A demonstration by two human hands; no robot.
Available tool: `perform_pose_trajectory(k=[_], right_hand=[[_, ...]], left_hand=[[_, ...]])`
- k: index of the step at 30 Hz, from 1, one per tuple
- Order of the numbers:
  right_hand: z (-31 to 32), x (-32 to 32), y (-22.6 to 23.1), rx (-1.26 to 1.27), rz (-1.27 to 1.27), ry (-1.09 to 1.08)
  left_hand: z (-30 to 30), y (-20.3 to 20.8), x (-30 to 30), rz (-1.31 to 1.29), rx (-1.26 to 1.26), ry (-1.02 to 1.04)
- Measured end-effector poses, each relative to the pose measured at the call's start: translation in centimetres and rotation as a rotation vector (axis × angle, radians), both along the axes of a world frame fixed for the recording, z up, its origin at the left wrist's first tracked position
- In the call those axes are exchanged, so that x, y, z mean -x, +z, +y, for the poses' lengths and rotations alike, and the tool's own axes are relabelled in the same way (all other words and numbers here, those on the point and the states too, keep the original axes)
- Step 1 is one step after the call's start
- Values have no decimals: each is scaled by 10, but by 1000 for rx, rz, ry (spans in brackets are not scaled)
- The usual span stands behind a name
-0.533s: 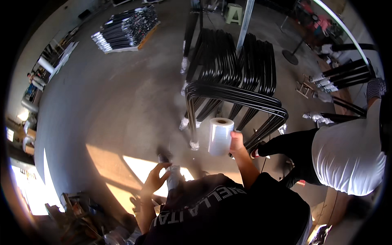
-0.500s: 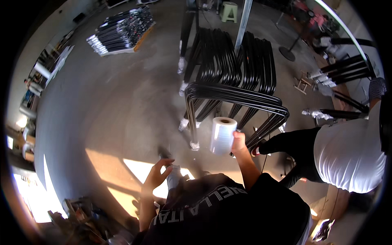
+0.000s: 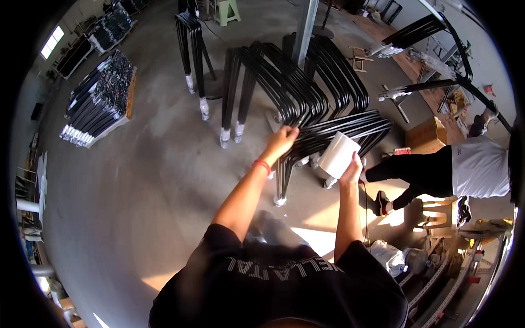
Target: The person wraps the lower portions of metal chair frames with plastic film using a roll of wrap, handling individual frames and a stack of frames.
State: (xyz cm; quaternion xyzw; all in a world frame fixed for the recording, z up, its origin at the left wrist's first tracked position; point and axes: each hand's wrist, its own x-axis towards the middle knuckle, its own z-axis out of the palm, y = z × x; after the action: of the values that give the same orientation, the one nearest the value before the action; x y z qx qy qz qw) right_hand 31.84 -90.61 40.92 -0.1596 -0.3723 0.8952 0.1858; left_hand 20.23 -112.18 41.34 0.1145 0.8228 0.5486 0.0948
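- Two groups of standing black bent-tube frames (image 3: 281,82) rose in front of you, packed too tightly to count singly.
- One nearer cluster of frames (image 3: 350,121) stood between you and those groups, its tubes again too close to number.
- One pallet stack (image 3: 101,98) of dark tubes with pale ends lay well apart, to your left.
- One co-worker (image 3: 481,167) in a white shirt was at your right.
- One grey post (image 3: 304,35) stood among the frames.
- One open cardboard box (image 3: 426,136) sat near the co-worker.
- One pale green stool (image 3: 226,12) stood at the far side.
- One whitish roll (image 3: 336,153), tilted, was in front of the near cluster, just up and left of your right palm.
- Your right hand (image 3: 351,168) was closed around the roll's lower right side.
- Your left hand (image 3: 280,142) had its fingers bent at the near cluster's left corner; whether they gripped a tube, you couldn't tell.
- One red band (image 3: 262,165) circled your left wrist.
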Motion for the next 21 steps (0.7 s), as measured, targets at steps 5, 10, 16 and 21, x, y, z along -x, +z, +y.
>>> perform_pose_trajectory(k=[5,10,16,21], right_hand=[[22,0,14,2,95,-27],[73,-27,-11,38,160,17],[70,-78,20,-151,19,75],[55,-121,25,-321,-15,-31]], left_hand=[[2,17,10,-55,212,-359],[4,10,14,-424,198,-821],[56,-13,-30,-797,-346,-857],[53,15,-76,-1005,-439,-935]])
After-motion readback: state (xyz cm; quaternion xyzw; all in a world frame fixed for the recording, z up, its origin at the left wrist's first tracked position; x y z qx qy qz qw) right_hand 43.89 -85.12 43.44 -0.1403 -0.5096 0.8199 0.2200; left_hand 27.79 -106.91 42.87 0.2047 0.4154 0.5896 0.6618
